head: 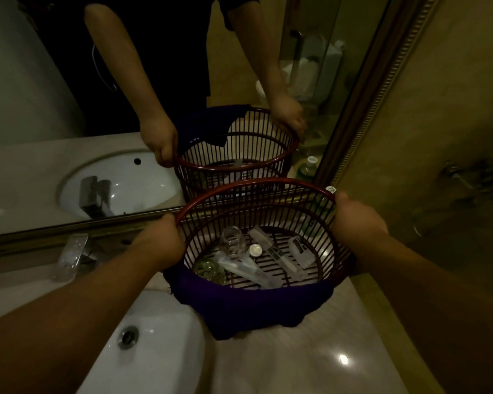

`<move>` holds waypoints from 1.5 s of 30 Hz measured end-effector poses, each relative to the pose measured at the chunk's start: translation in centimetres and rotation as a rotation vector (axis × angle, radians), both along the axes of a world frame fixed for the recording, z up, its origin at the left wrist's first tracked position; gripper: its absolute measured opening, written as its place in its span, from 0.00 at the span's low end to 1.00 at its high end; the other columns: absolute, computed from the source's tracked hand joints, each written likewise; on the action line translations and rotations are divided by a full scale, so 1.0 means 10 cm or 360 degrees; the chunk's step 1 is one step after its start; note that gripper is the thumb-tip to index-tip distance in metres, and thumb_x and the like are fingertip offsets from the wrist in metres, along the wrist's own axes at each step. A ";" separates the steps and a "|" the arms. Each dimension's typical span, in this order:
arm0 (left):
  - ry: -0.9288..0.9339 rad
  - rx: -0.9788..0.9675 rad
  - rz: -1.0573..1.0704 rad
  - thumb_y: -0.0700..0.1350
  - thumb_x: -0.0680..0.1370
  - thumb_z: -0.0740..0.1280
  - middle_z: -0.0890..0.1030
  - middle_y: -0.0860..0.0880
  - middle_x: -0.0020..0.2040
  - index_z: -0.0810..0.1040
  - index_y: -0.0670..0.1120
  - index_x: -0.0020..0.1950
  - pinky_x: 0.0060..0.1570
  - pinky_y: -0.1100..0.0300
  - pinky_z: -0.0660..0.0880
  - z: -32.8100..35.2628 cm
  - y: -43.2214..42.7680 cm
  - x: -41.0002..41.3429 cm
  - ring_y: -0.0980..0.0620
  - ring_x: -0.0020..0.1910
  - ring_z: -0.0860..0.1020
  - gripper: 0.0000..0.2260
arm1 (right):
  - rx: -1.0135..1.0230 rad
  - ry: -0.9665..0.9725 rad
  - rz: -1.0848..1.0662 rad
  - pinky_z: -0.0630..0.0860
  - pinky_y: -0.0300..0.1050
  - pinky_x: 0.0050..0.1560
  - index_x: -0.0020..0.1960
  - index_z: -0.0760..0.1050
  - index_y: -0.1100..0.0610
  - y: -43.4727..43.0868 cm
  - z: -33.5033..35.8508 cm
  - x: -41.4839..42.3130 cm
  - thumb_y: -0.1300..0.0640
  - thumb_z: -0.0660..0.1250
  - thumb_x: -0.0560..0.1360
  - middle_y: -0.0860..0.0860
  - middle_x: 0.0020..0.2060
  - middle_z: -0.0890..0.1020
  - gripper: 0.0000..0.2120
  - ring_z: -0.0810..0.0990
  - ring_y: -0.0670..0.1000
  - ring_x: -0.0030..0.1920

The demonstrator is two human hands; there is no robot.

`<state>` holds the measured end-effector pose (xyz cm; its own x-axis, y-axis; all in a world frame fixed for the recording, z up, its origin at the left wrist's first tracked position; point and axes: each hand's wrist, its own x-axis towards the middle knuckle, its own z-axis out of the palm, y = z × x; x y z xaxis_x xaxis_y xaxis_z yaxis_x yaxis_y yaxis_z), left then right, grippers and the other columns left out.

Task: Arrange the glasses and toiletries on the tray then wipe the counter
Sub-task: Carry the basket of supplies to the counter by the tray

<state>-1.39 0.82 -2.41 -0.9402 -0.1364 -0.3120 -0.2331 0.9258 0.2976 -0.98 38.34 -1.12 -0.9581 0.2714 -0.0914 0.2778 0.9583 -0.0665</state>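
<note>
Left hand, right hand: we grip basket rim on both sides, above counter. Glass and toiletries lie loose inside. Risk, we judge: uneven tilt rolls glass, chips it.

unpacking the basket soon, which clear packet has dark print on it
The short packet on the right of the basket floor, nearest the right hand; the longer packets beside it show no print.

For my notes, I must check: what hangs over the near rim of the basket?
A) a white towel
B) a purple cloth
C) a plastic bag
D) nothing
B: a purple cloth drapes over the near rim of the basket.
</note>
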 end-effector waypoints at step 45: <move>0.0275 -0.0342 0.0396 0.44 0.76 0.68 0.80 0.46 0.48 0.76 0.48 0.55 0.47 0.52 0.79 0.97 -4.86 3.14 0.47 0.44 0.79 0.08 | -0.0174 0.0002 0.0415 0.81 0.48 0.38 0.47 0.70 0.48 -4.70 0.76 2.30 0.44 0.68 0.71 0.48 0.37 0.78 0.11 0.79 0.50 0.36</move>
